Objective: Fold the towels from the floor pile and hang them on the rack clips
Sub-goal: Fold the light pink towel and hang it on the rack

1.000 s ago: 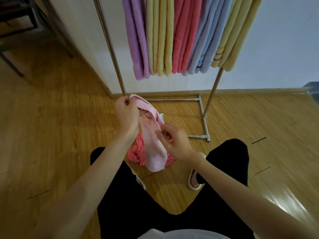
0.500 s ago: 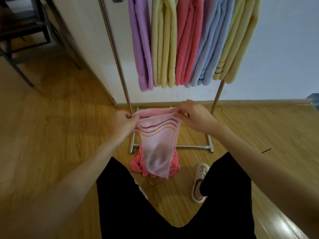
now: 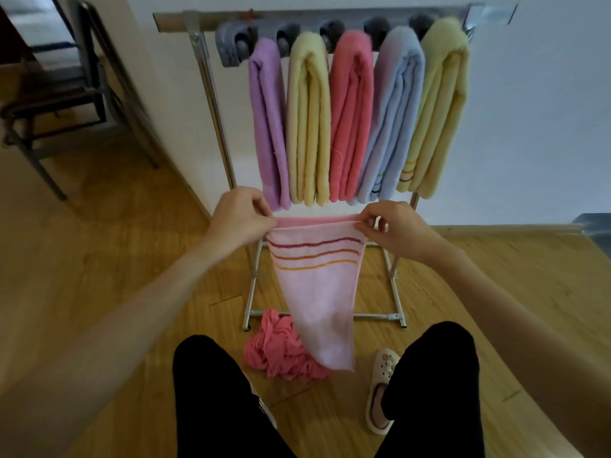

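Observation:
A light pink towel (image 3: 319, 302) with three coloured stripes hangs folded in front of me, its top edge stretched level. My left hand (image 3: 243, 214) pinches its left top corner and my right hand (image 3: 391, 226) pinches the right one. Below it on the floor lies a crumpled coral-pink towel (image 3: 277, 352). Behind stands the metal rack (image 3: 211, 104) with a grey clip bar (image 3: 228, 41) on top. Several folded towels hang from the clips: purple (image 3: 267, 127), yellow (image 3: 307, 127), coral (image 3: 350, 117), blue (image 3: 393, 120) and yellow (image 3: 436, 107). The leftmost clip holds nothing.
The rack's base frame (image 3: 373, 315) lies on the wooden floor against a white wall. A dark metal chair (image 3: 49, 104) stands at the far left. My legs in black trousers and a beige slipper (image 3: 380, 395) fill the bottom of the view.
My right hand went from the towel's middle up to its right top corner. Both hands raised the towel and spread its top edge. The view tilted up, showing the clip bar.

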Available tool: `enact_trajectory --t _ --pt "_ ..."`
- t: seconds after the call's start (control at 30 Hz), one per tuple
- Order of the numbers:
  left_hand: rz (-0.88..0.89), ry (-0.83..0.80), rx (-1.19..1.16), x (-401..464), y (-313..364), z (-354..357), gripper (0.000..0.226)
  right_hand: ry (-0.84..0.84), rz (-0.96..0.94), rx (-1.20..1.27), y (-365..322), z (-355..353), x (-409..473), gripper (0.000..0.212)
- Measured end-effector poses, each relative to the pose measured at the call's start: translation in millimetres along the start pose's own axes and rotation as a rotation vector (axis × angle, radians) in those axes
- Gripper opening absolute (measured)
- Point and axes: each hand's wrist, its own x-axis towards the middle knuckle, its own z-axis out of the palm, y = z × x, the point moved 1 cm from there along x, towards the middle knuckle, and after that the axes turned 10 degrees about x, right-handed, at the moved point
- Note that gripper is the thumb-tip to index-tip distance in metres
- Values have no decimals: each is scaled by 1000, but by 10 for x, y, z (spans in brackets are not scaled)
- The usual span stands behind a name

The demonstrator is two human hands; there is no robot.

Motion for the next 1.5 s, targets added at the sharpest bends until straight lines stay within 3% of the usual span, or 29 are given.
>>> enact_trajectory --t 0.17,0.5,0.6,0.73,0.87,1.1,1.2,1.3,1.43,1.5 --pt "101 22 13 85 251 -282 18 79 -26 85 -54 -323 71 3" --pt "219 -30 92 136 320 -473 22 101 -66 128 -135 -545 179 13" --pt "287 -135 -44 89 293 -438 18 78 -109 88 -163 -509 184 15" --pt "423 -329 -132 -58 319 -337 29 69 -88 87 -183 -407 205 14" --pt "527 -526 -92 -162 345 -237 37 48 -60 61 -201 -262 249 13" --pt "618 -631 63 -227 350 -169 39 46 -62 83 -267 -131 267 11" --pt "706 -713 103 -258 409 -172 53 12 -65 78 -282 -82 253 12" --pt "816 -671 169 -272 456 -126 55 14 -80 73 -274 -44 226 12" --pt "945 -479 207 -280 503 -128 23 43 -86 95 -268 -33 177 11" --pt "1055 -293 257 -293 508 -125 11 61 -68 112 -246 -44 163 11"
